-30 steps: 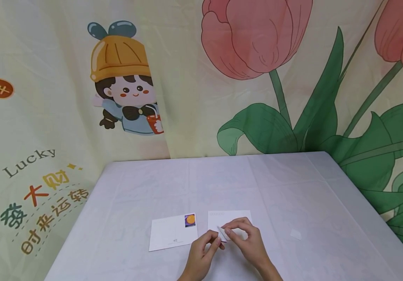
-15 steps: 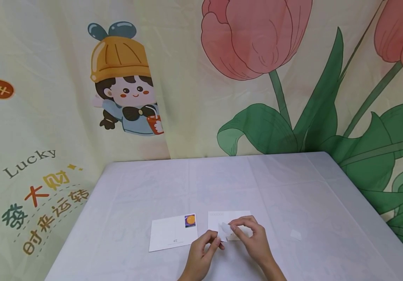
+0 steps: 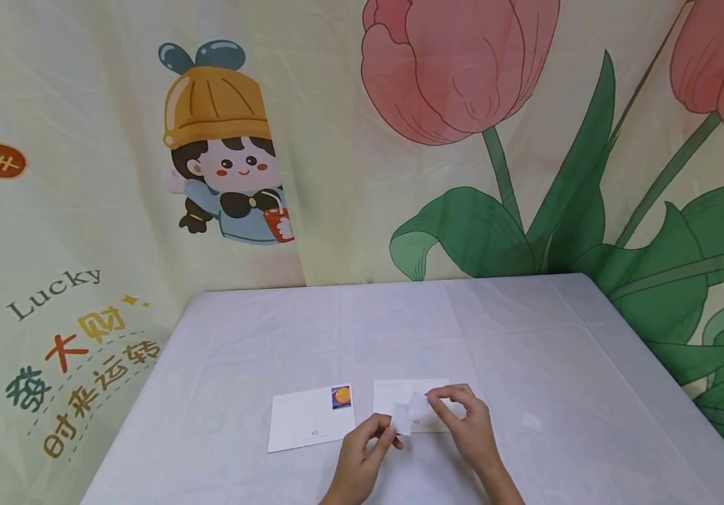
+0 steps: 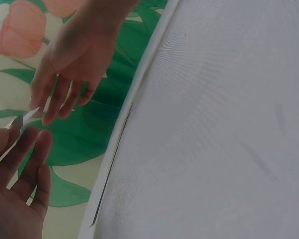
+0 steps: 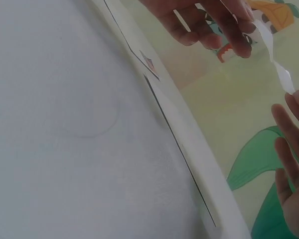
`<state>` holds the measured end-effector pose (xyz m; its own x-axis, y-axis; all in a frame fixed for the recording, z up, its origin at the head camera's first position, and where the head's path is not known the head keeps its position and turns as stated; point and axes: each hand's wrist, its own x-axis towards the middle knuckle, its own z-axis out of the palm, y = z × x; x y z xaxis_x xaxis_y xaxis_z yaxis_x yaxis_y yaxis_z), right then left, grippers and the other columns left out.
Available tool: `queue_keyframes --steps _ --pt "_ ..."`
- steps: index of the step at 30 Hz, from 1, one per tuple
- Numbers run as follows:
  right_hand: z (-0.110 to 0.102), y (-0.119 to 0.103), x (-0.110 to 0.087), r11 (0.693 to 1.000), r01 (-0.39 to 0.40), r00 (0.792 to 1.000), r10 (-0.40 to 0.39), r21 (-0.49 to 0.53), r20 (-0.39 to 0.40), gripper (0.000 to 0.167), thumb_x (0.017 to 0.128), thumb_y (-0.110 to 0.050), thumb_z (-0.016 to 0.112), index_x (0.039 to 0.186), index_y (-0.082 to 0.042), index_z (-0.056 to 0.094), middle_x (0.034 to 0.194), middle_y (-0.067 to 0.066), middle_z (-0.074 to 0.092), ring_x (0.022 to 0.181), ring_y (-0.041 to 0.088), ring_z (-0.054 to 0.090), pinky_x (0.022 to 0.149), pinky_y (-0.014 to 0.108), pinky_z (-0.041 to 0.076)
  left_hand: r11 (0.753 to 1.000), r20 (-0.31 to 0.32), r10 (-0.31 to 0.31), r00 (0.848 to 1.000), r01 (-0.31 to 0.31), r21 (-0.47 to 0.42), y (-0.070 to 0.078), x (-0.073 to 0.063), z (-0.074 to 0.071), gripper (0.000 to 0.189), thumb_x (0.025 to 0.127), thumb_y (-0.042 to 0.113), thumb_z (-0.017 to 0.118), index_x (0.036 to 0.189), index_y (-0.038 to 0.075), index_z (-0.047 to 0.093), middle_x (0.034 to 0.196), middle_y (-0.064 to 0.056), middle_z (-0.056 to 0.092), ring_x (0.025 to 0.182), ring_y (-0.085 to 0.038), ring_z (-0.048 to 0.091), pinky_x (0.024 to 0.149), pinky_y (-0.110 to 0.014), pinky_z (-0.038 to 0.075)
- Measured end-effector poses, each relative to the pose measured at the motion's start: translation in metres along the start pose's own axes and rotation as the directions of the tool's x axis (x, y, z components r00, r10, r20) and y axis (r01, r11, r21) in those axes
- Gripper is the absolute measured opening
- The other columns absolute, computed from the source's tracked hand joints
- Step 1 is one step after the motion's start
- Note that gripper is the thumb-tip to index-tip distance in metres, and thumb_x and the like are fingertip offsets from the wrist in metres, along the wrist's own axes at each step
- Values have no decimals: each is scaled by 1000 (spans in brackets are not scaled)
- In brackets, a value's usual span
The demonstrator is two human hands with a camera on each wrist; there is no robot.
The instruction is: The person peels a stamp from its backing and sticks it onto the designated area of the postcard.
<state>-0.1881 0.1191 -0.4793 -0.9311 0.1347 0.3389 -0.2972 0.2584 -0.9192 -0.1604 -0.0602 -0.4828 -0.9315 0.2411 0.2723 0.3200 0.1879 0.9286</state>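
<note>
In the head view my left hand (image 3: 365,449) pinches a small white paper square (image 3: 402,419) between thumb and index finger. My right hand (image 3: 468,424), to its right, pinches another thin white piece of paper (image 3: 420,402) by its edge. The right wrist view shows the two pieces meeting at a narrow point between the hands. Both are raised over a white postcard (image 3: 393,390), covering part of it. Left of the hands lies a second postcard (image 3: 302,424), bearing a purple and orange stamp (image 3: 341,397) in its upper right corner.
A small white paper scrap (image 3: 531,421) lies on the tablecloth to the right of my right hand. The white-covered table (image 3: 311,330) ends at the back against a printed curtain (image 3: 337,140) with tulips and a cartoon figure.
My right hand has moved rightward, drawing its white piece away from the square in my left hand. The left hand has stayed almost in place.
</note>
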Motion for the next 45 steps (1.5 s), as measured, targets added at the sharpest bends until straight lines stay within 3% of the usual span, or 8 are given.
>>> queue_keyframes --steps 12,17,23,28,38,45 --pt "-19 3 8 997 -30 997 25 -65 -80 4 78 0 70 82 -1 70 84 9 68 82 13 56 78 21 36 1000 -1 -3 1000 3 -4 -2 -1 0 11 94 6 50 90 2 59 75 -11 64 74 -22 63 73 -30 45" --pt "-37 32 16 993 -70 990 57 -98 -133 6 77 -5 73 83 -4 72 85 7 69 84 7 54 79 22 34 1000 -13 9 1000 -9 -18 -2 0 0 10 93 3 51 88 2 58 73 -12 64 74 -24 63 73 -27 45" --pt "-62 60 23 970 -180 968 145 -162 -207 14 78 -18 75 86 -7 73 88 5 70 86 -2 52 81 27 34 1000 0 2 1000 -2 -18 -4 0 -1 10 94 4 50 88 1 58 75 -12 64 75 -24 63 74 -27 45" --pt "-82 69 24 941 -245 951 185 -235 -249 20 79 -26 74 87 -8 73 91 7 69 88 -1 50 84 31 34 1000 6 -1 1000 1 -21 -5 -1 0 11 94 5 50 88 0 57 76 -12 64 75 -24 63 75 -27 45" --pt "-102 82 23 852 -299 951 230 -430 -205 16 80 -18 72 88 -4 72 97 17 67 93 33 59 83 48 40 1000 2 -6 1000 6 -19 -6 0 0 10 94 6 50 88 1 57 76 -12 64 75 -24 63 75 -27 45" --pt "-104 93 21 774 -330 940 215 -540 -266 13 79 -15 71 85 -3 71 85 14 69 81 32 62 75 47 40 999 4 -21 1000 21 -31 -5 -1 0 11 94 7 51 88 2 58 76 -13 64 75 -24 62 75 -27 44"
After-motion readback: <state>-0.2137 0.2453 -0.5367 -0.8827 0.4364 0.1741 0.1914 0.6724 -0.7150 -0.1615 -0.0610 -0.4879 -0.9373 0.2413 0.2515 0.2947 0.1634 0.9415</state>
